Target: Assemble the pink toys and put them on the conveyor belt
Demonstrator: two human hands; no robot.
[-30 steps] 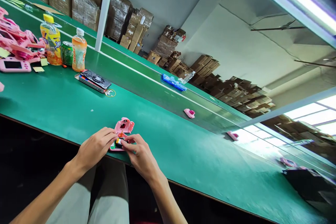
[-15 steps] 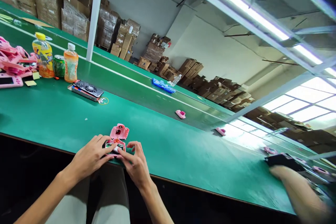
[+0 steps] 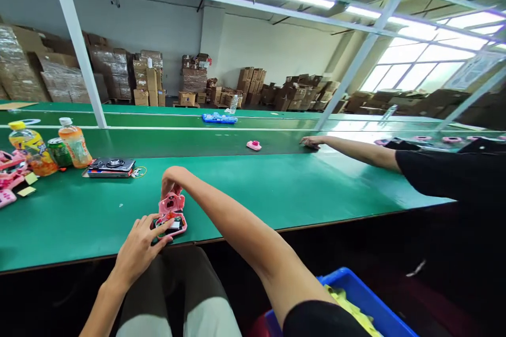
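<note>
An opened pink toy camera point(image 3: 183, 226) lies at the front edge of the green table, its circuit board and a pale rectangular part exposed. Its other pink casing half point(image 3: 166, 203) stands tilted up behind, joined by thin wires. My left hand point(image 3: 140, 239) grips the left side of the camera, fingers over the board and thumb along the front edge. Bent over from behind, my right hand point(image 3: 171, 178) is closed at the upper casing half, its fingertips partly hidden by that half.
To the left are drink bottles point(image 3: 75, 142), a green can point(image 3: 59, 152), pink casings point(image 3: 10, 168) and a phone on a box point(image 3: 113, 166). Another pink camera point(image 3: 253, 145) lies on the belt. A co-worker's arm point(image 3: 356, 151) reaches in from the right. A blue bin point(image 3: 379, 305) stands below.
My right hand has moved from the camera's right side to behind the raised casing half. My left hand stays on the camera. The view has levelled, and the co-worker's arm now reaches over the belt.
</note>
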